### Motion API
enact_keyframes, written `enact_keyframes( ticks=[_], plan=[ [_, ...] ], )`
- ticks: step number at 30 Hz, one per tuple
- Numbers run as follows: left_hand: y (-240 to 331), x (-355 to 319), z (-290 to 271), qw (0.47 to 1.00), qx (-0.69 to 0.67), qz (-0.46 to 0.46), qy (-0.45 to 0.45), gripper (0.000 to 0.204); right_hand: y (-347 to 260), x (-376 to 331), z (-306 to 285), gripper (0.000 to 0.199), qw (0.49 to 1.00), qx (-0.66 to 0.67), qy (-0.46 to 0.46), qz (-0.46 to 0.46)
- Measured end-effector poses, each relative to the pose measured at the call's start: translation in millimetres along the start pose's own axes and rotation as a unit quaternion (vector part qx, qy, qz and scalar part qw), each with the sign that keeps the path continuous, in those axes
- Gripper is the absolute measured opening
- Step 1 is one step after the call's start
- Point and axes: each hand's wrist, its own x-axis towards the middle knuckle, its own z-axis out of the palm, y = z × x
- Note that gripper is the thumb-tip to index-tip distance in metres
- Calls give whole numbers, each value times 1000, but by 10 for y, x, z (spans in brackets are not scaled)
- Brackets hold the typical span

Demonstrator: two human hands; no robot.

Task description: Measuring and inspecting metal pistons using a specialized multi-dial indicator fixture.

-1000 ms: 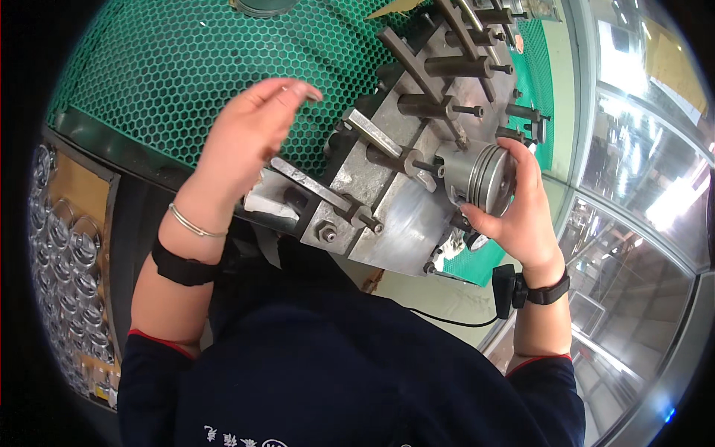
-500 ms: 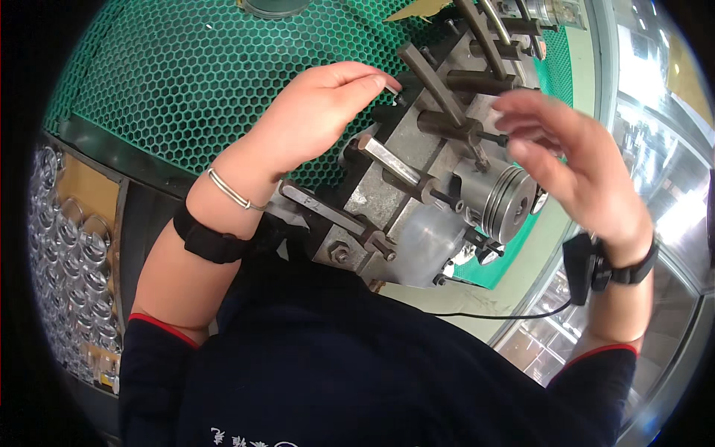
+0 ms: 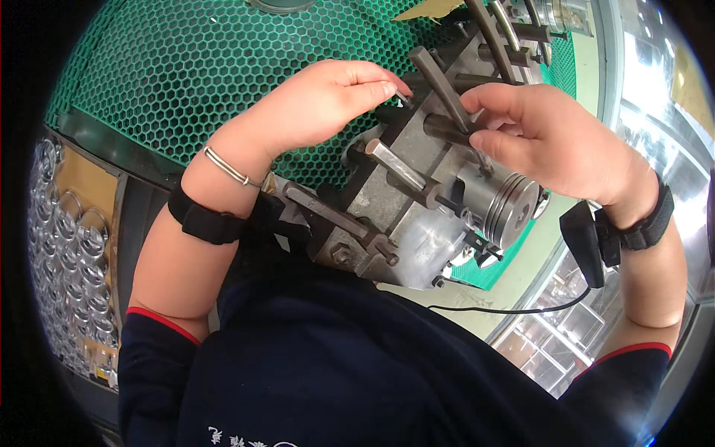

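A metal piston (image 3: 506, 210) with ring grooves lies on its side at the right of a grey metal fixture (image 3: 370, 195). Several bar levers with round hubs stand along this fixture. My right hand (image 3: 532, 138) closes its thumb and fingers around the lower end of one dark clamp lever (image 3: 441, 83), by its hub above the piston. At the fixture's far left edge, my left hand (image 3: 328, 100) pinches a small metal pin (image 3: 404, 99); its fingers partly hide it. Closer to me are a shiny bar lever (image 3: 398, 165) and another lever (image 3: 328, 210), both untouched.
Green honeycomb matting (image 3: 179, 97) covers the bench beyond my left arm. A crate of shiny round metal parts (image 3: 74, 261) stands at the left. A glass jar (image 3: 570, 15) is at the far right, and a black cable (image 3: 521, 311) hangs from my right wrist device.
My right hand has moved left from beside the clamp hub and closed at the lever's lower end. My left hand stays nearly in place at the pin.
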Motion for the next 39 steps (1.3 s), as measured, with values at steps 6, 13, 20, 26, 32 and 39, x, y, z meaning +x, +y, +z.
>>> enact_keyframes(
  ticks=[6,13,20,26,32,39],
  plan=[
    [240,-42,52,973,-139,-183,-24,31,10,41,54,31,999,-27,13,-14],
    [442,-54,139,951,-102,-290,41,36,51,33,144,31,995,-39,73,-46],
    [628,88,20,912,-133,-389,-12,31,51,17,165,29,994,-45,84,-54],
    [630,125,3,887,-212,-410,11,27,82,5,181,28,994,-45,87,-47],
    [316,-34,58,979,-66,-191,1,31,65,19,159,29,995,-50,63,-57],
    [142,29,104,996,22,-84,12,28,123,39,207,27,997,-1,71,-25]
  ],
)
